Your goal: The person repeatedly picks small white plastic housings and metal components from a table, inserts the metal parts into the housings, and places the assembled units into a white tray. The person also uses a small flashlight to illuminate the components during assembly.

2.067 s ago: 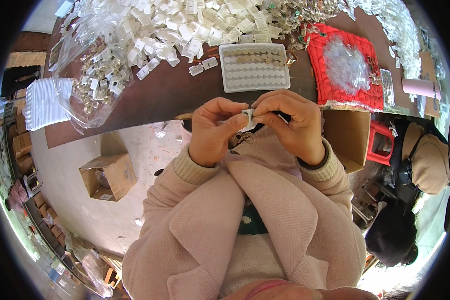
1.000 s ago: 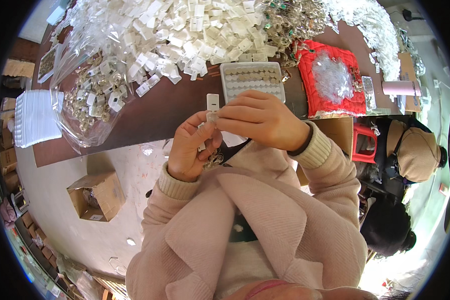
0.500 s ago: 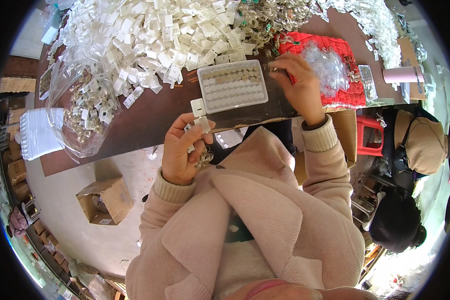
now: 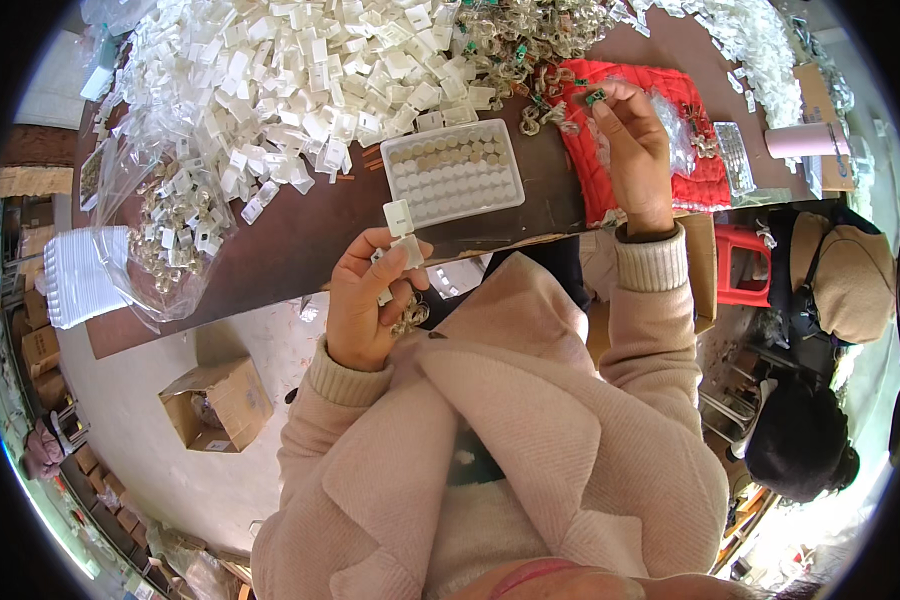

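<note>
Several small white plastic casings (image 4: 403,238) stick up between the thumb and fingers of my left hand (image 4: 362,300), which is closed in front of the table edge. A bundle of coiled, glinting wire (image 4: 411,315) hangs below those fingers. My right hand (image 4: 638,155) is raised over a red quilted cloth (image 4: 710,185), thumb and forefinger pinched on a small green circuit board (image 4: 595,97). Thin wires trail at its left, near the wire heap. Between my hands a white plastic tray (image 4: 450,215) holds rows of round, coin-like discs, some greyish and some white.
A big heap of white casings (image 4: 300,70) covers the back left, beside a pile of tangled wired parts (image 4: 540,35). A clear bag (image 4: 165,270) and stacked white trays (image 4: 85,275) sit at left. A pink cylinder (image 4: 795,142) lies at right; a cardboard box (image 4: 232,405) stands on the floor.
My right hand has moved up and right, from beside the tray to over the red cloth, and a green board now shows in its fingers. My left hand has stayed almost still.
</note>
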Action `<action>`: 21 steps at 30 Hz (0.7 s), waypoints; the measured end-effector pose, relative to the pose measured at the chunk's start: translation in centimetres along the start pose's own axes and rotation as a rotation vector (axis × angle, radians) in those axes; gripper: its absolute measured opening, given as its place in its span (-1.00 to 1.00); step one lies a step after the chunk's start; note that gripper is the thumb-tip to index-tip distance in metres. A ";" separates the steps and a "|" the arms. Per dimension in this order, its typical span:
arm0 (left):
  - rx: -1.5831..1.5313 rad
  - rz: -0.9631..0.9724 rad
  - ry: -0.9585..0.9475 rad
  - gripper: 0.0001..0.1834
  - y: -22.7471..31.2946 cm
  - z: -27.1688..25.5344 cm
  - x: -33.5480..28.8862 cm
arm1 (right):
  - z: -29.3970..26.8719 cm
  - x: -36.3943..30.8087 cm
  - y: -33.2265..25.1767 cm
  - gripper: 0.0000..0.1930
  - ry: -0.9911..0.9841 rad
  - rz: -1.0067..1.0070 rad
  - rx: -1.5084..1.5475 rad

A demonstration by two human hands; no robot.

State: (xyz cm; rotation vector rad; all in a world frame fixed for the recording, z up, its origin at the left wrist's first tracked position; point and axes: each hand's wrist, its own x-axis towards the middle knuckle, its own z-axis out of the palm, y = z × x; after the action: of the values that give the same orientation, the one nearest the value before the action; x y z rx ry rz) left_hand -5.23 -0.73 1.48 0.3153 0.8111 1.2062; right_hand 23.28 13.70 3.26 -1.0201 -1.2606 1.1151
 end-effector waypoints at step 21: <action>-0.167 0.315 0.076 -0.79 -1.6 3.4 -0.5 | 9.4 -9.1 -3.3 -0.65 -0.448 -0.744 -0.696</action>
State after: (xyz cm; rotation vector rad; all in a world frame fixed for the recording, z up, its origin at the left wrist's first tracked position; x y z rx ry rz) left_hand -1.80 -1.04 3.02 0.2675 0.7383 1.5791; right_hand 14.24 3.89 5.40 -0.6664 -2.2436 0.3079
